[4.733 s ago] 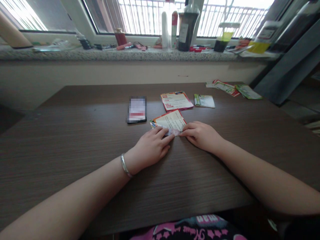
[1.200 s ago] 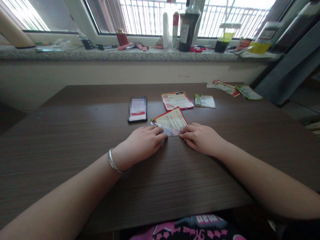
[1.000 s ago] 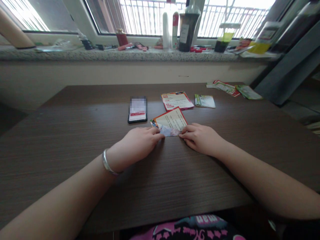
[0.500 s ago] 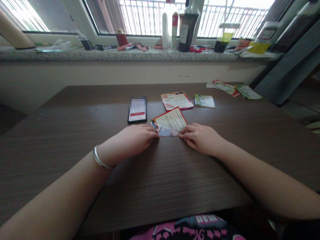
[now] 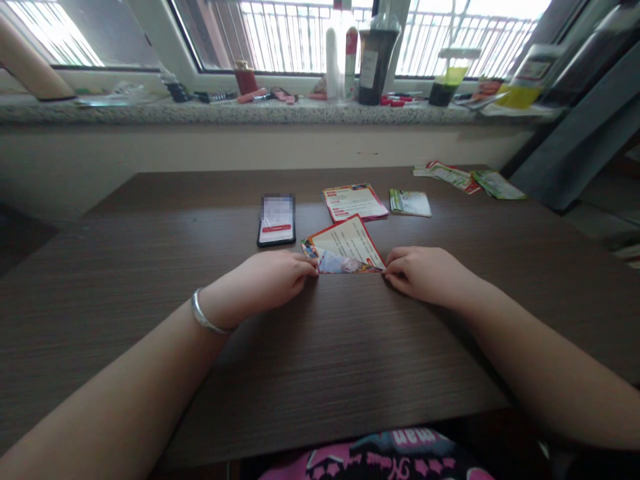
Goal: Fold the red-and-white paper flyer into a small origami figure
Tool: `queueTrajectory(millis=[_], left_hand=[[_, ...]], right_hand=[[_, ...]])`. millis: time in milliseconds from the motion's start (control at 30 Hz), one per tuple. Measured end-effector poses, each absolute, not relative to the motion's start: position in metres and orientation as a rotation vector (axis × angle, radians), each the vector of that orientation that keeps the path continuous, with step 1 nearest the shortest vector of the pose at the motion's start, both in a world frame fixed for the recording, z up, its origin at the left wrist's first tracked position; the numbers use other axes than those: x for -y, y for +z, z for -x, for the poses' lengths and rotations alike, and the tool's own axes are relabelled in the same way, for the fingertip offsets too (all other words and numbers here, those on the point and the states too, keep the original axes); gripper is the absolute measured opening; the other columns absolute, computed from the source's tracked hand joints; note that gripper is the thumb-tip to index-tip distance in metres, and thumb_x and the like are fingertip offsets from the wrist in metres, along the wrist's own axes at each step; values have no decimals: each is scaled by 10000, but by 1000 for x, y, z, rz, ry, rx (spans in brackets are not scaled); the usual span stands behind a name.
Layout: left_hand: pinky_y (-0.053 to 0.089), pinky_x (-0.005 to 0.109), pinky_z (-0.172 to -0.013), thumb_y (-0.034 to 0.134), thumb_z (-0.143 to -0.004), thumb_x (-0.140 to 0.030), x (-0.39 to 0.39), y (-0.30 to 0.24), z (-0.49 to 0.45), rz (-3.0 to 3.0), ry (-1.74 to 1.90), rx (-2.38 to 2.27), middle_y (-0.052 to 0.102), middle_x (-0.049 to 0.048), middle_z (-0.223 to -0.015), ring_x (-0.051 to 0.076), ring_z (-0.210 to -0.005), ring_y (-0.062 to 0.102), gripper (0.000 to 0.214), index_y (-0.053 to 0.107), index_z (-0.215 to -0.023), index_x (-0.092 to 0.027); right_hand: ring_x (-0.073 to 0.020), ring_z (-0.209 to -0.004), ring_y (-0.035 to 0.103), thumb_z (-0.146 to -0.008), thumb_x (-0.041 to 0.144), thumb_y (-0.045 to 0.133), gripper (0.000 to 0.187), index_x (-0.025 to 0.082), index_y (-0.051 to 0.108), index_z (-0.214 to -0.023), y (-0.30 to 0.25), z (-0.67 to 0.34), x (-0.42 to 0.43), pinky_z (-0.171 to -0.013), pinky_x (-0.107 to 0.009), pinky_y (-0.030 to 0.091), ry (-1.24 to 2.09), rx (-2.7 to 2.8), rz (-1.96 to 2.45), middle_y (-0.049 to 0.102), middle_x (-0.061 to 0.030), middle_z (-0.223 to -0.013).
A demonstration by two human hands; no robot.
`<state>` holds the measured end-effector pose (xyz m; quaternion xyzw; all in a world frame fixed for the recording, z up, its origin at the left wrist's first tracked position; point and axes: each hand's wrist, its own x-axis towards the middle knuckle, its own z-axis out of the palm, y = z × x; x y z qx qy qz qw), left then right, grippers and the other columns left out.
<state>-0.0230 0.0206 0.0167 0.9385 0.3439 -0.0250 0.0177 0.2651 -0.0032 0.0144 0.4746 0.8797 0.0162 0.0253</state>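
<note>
A printed card (image 5: 347,245) with a red border lies on the table, its near edge folded up so that a strip of its coloured picture side shows. My left hand (image 5: 275,277), with a silver bangle at the wrist, has its fingers closed on the left end of the fold. At the right end of the fold, the thumb and fingers of my right hand (image 5: 417,273) pinch the corner. A phone (image 5: 277,221) with a lit screen lies just beyond my left hand. Behind the folded card is a stack of similar cards (image 5: 355,201).
Smaller green-edged cards (image 5: 410,203) lie right of the stack. Further right, several loose cards (image 5: 453,177) spread along the back of the brown table (image 5: 320,360). The stone windowsill (image 5: 300,115) behind carries bottles, including a dark one (image 5: 373,63), and small items.
My right hand has slid to the right along the fold to the card's corner, uncovering more of the folded strip. My left hand stays at the left end.
</note>
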Motion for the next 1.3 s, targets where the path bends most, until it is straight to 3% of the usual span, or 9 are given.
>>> queueTrajectory(millis=[367,467,567,633,767,867,1000,1300], left_hand=[[509,358,-933,443,-919,-228,-19,15,22,-2947,-21,-1042,674,67,-1132,206,-1023,640,275,680,-1055,-195],[524,364,-890,429,-936,-225,-14,9,16,-2977,-22,-1114,665,106,-1083,217,-968,644,255,642,-1058,-155],[516,387,-905,423,-953,-246,-6,-1,8,-3038,28,-1187,624,158,-1150,252,-1057,609,288,586,-1158,-123],[523,414,-881,444,-953,-293,-1,-7,4,-3064,29,-1231,590,155,-1217,278,-1091,595,357,514,-1282,-174],[510,437,-915,469,-947,-360,3,-11,2,-3057,24,-1261,526,169,-1327,309,-1191,545,436,461,-1355,-207],[463,439,-999,454,-953,-360,1,-13,4,-3059,82,-1217,480,182,-1389,308,-1277,483,423,485,-1331,-174],[383,433,-1088,461,-944,-366,-2,-20,4,-3046,160,-1197,445,203,-1427,307,-1333,427,392,543,-1230,-112],[334,435,-1129,436,-952,-456,-6,-20,0,-2934,162,-1212,439,174,-1451,293,-1375,371,427,555,-1158,-102]], right_hand=[[-146,-752,647,-860,320,538,212,273,737,-801,18,-288,-6,-572,-255,410,-42,-2741,-1469,720,14,-899],[-162,-762,640,-879,325,498,238,255,720,-829,15,-286,-9,-561,-264,395,32,-2734,-1521,716,-5,-915],[-164,-735,624,-897,316,462,250,230,696,-881,8,-282,-11,-555,-269,390,108,-2766,-1709,701,-30,-915],[-158,-733,619,-885,282,476,216,225,679,-932,3,-279,-12,-583,-270,413,106,-2841,-1836,692,-30,-946],[-185,-877,628,-876,226,489,220,219,665,-1008,-3,-275,-11,-736,-314,484,86,-3069,-1811,672,-50,-1056],[-229,-1042,595,-870,212,511,243,218,655,-1066,-3,-274,-12,-892,-403,478,120,-3242,-1685,659,-73,-1117],[-246,-1127,558,-862,186,532,267,240,649,-1095,-3,-273,-13,-967,-476,445,154,-3357,-1564,623,-74,-1221],[-253,-1275,443,-884,259,565,265,238,674,-1124,-7,-270,-14,-1063,-491,386,69,-3361,-1248,600,-53,-1305]])
